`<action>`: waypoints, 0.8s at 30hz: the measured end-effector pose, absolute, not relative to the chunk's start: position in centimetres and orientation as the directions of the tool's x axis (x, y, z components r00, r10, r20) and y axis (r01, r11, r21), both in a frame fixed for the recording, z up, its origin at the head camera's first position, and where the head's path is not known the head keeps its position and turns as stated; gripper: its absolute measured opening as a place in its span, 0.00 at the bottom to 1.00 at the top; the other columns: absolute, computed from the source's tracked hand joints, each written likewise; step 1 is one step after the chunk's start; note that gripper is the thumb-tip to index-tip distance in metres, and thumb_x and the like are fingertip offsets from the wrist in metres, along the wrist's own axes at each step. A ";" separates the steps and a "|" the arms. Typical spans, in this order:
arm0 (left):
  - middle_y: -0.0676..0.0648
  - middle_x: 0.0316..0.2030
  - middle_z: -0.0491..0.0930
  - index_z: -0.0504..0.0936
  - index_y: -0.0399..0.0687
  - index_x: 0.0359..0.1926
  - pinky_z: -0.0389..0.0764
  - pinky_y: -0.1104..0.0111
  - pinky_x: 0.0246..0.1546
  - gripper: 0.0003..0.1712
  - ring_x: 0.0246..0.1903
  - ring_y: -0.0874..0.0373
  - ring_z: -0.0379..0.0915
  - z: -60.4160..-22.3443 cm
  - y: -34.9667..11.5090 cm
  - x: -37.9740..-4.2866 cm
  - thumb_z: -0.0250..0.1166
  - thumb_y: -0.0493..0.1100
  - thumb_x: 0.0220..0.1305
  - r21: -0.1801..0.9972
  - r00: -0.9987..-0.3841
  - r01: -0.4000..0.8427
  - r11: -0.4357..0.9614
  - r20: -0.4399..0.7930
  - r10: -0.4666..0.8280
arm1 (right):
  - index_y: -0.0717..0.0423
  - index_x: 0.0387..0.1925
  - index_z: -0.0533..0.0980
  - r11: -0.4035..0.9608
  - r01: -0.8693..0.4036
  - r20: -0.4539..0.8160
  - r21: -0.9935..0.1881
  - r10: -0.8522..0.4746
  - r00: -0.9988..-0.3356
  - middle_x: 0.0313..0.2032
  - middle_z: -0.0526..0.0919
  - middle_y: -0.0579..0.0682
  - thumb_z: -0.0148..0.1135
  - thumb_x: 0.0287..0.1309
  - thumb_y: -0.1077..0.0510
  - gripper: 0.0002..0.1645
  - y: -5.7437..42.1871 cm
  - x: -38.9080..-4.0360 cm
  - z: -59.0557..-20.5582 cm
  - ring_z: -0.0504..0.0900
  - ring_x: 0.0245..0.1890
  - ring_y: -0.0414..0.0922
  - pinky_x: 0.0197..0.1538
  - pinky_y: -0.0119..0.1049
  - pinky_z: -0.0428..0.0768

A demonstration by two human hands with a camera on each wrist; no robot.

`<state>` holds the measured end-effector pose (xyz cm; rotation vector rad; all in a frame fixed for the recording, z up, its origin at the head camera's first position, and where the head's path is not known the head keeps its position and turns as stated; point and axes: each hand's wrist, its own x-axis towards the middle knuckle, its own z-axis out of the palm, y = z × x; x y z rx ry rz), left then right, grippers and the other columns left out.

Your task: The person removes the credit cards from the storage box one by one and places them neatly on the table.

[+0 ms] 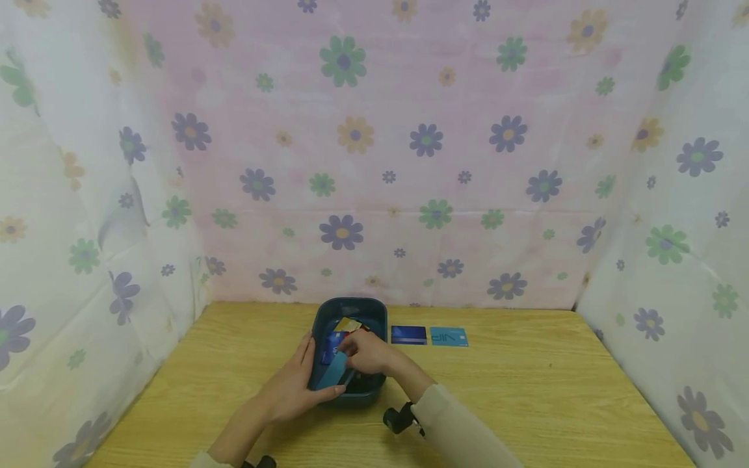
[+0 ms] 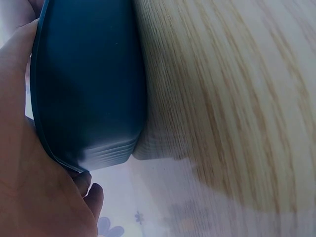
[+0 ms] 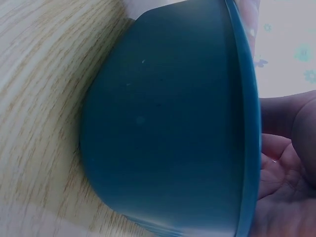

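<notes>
A dark teal plastic basin (image 1: 380,318) stands on the table with several cards in it. My left hand (image 1: 288,390) holds its near left corner, the fingers along the left rim and the thumb reaching over the front rim. In the left wrist view, fingertips (image 2: 94,197) show beyond the basin's rim (image 2: 37,123). My right hand (image 1: 368,353) reaches down inside and pinches a light blue card (image 1: 332,372), which stands tilted near the left thumb. A dark blue card (image 1: 329,344) and a yellow card (image 1: 348,324) lie behind it, partly hidden by the right hand.
Right of the basin, a blue card (image 1: 408,335) and a light blue VIP card (image 1: 448,337) lie side by side on the wooden table (image 1: 526,390). Flower-printed cloth (image 1: 386,195) hangs behind and on both sides. A black wrist camera (image 1: 398,419) sits under the right forearm.
</notes>
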<state>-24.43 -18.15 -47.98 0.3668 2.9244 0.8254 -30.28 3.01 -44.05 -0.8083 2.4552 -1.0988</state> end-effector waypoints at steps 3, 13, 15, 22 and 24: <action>0.41 0.82 0.30 0.36 0.38 0.81 0.65 0.42 0.69 0.76 0.77 0.35 0.48 -47.9 -18.1 -24.4 0.61 0.82 0.55 0.525 -0.967 0.214 0.824 -0.007 0.256 | 0.66 0.56 0.82 0.541 -0.362 -0.062 -0.759 -0.614 -0.787 0.52 0.86 0.57 0.64 0.59 0.71 0.21 3.1 -30.2 -44.0 0.84 0.54 0.53 0.54 0.45 0.84; 0.38 0.81 0.31 0.37 0.36 0.81 0.66 0.41 0.68 0.75 0.76 0.34 0.49 -47.6 -18.0 -24.2 0.61 0.82 0.56 0.523 -0.966 0.214 0.825 -0.009 0.257 | 0.66 0.54 0.83 0.512 -0.384 -0.001 -0.769 -0.601 -0.799 0.49 0.86 0.57 0.66 0.57 0.71 0.21 3.5 -30.0 -44.1 0.84 0.51 0.53 0.52 0.47 0.84; 0.38 0.81 0.31 0.37 0.36 0.81 0.66 0.41 0.68 0.75 0.76 0.34 0.49 -47.4 -17.9 -24.2 0.61 0.81 0.56 0.523 -0.967 0.214 0.825 -0.009 0.256 | 0.65 0.54 0.83 0.512 -0.387 0.004 -0.767 -0.600 -0.800 0.49 0.86 0.57 0.66 0.57 0.70 0.21 3.7 -29.9 -44.0 0.84 0.51 0.53 0.53 0.47 0.83; 0.37 0.81 0.32 0.37 0.34 0.81 0.66 0.40 0.67 0.75 0.75 0.33 0.51 -47.3 -17.9 -24.2 0.62 0.81 0.56 0.524 -0.967 0.217 0.823 -0.002 0.256 | 0.64 0.53 0.83 0.502 -0.393 0.020 -0.770 -0.596 -0.802 0.48 0.86 0.55 0.67 0.58 0.69 0.19 4.2 -29.6 -43.8 0.83 0.49 0.51 0.53 0.49 0.83; 0.37 0.81 0.32 0.37 0.34 0.81 0.67 0.40 0.67 0.75 0.75 0.33 0.51 -47.3 -17.9 -24.2 0.62 0.81 0.56 0.525 -0.967 0.218 0.822 0.000 0.256 | 0.64 0.53 0.83 0.502 -0.398 0.030 -0.768 -0.592 -0.805 0.47 0.86 0.54 0.66 0.59 0.69 0.19 4.3 -29.6 -43.7 0.83 0.47 0.50 0.52 0.47 0.83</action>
